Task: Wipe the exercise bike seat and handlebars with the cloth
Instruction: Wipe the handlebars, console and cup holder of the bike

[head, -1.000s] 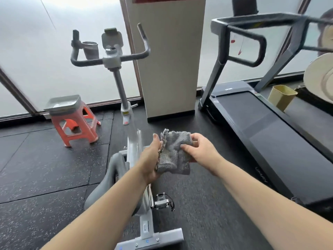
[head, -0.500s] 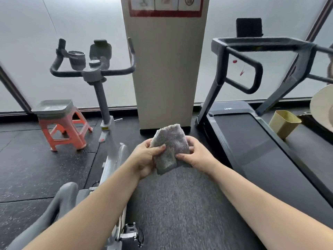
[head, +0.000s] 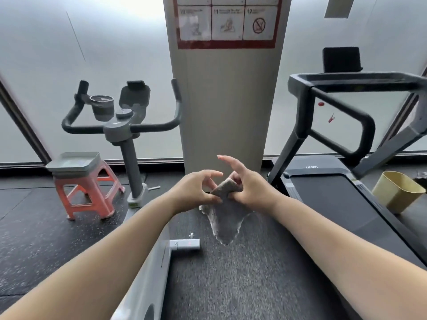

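A grey cloth (head: 225, 218) hangs in front of me, pinched at its top between my left hand (head: 196, 190) and my right hand (head: 248, 188). Most of it droops below my fingers, and my right index finger points up. The exercise bike stands to the left: its dark handlebars (head: 120, 128) with a cup holder and a tablet rest sit on a grey post (head: 130, 167), well left of and beyond my hands. The white frame (head: 147, 273) runs under my left forearm. The seat is out of view.
A beige pillar (head: 226, 100) with a red-bordered notice stands straight ahead. A black treadmill (head: 346, 181) fills the right side, with a yellow bin (head: 397, 190) beside it. An orange stool (head: 85, 190) carrying a grey tray stands at the left by the window.
My view has tilted up and closer to the pillar, so the seat has dropped out of sight. The cloth, folded between both hands before, now hangs loose from my fingertips.
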